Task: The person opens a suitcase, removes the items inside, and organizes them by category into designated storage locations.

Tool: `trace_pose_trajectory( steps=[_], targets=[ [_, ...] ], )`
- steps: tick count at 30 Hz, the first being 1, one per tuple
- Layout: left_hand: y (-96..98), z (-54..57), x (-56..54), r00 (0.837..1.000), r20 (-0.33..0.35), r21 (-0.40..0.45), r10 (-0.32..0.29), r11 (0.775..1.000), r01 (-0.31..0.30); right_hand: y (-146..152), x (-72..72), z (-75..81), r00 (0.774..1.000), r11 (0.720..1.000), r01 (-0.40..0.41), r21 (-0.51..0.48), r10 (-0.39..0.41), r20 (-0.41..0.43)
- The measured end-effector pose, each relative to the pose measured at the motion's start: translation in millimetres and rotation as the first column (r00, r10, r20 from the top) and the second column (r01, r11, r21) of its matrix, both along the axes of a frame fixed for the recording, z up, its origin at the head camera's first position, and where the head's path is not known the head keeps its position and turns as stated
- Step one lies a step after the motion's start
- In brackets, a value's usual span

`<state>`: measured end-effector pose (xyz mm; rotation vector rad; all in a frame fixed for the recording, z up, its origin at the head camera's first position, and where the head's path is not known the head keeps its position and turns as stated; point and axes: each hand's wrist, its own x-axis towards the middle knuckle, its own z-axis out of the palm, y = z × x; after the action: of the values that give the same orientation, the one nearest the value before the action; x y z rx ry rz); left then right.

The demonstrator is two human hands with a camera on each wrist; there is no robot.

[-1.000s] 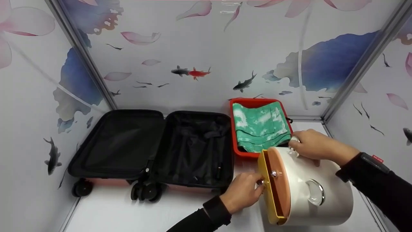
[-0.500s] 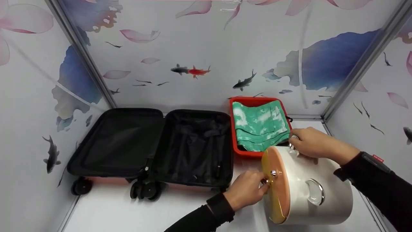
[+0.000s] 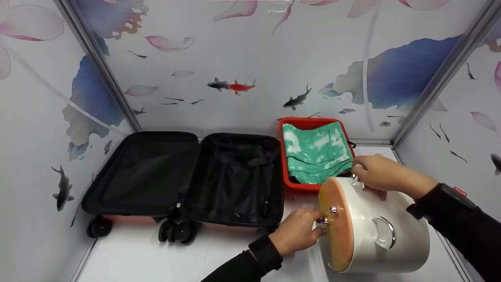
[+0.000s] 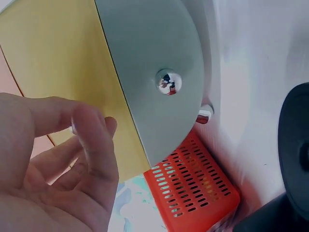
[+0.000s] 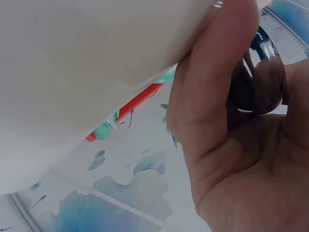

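A white, round-sided storage box (image 3: 407, 235) lies at the right in the head view, its drawer fronts facing left. The left wrist view shows its yellow drawer (image 4: 53, 43) level between a pink front and a grey-green drawer (image 4: 154, 53) with a chrome knob (image 4: 169, 82). My left hand (image 3: 299, 231) pinches at the yellow drawer's knob, mostly hidden behind the curled fingers. My right hand (image 3: 377, 174) grips a chrome handle (image 5: 258, 77) on the box's upper side. A second curved handle (image 3: 385, 233) faces the head camera.
An opened suitcase (image 3: 235, 180) with black lining and wheels (image 3: 182, 231) lies to the left. Behind the box stands a red basket (image 3: 287, 178) holding a folded green-and-white cloth (image 3: 319, 150). Printed wall panels (image 3: 254, 47) enclose the white tabletop (image 3: 156, 258).
The yellow drawer has slid into the box, from standing out to level with the front. My left hand has moved slightly right with it; the right hand stays on the handle.
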<state>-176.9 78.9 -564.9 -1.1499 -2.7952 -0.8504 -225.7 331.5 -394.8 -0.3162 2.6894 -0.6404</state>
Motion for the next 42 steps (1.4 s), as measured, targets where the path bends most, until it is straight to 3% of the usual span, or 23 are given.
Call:
trace_pose_trajectory(
  steps=[5, 9, 15, 19, 31, 42],
  targets=[
    [1.0, -13.3, 2.2, 0.998, 0.053, -0.085, 0.041, 0.996, -0.036, -0.4, 0.5, 0.1, 0.999, 1.000, -0.001, 0.007, 0.001, 0.052],
    [5.0, -24.8, 3.1, 0.995, 0.089, -0.051, 0.032, 0.998, -0.028, -1.1, 1.3, 0.1, 0.998, 1.000, 0.000, 0.015, -0.001, 0.057],
    [12.0, -36.6, 2.1, 0.998, 0.054, -0.020, 0.026, 0.999, -0.025, -0.5, 1.8, -1.8, 1.000, 1.000, 0.001, 0.023, -0.001, 0.013],
    [14.9, -42.2, 1.4, 0.997, 0.070, -0.036, 0.027, 0.999, -0.025, -0.3, 1.5, -3.5, 1.000, 0.999, -0.004, 0.040, 0.004, -0.010],
    [15.4, -47.4, 1.3, 0.987, 0.148, -0.040, 0.054, 0.998, -0.049, -0.7, 1.3, -4.9, 1.000, 0.999, 0.000, 0.032, 0.000, -0.005],
    [16.0, -49.9, 1.5, 0.987, 0.152, -0.011, 0.053, 0.999, -0.052, 0.9, 0.2, -3.3, 1.000, 1.000, -0.007, 0.023, 0.007, 0.017]
  ],
)
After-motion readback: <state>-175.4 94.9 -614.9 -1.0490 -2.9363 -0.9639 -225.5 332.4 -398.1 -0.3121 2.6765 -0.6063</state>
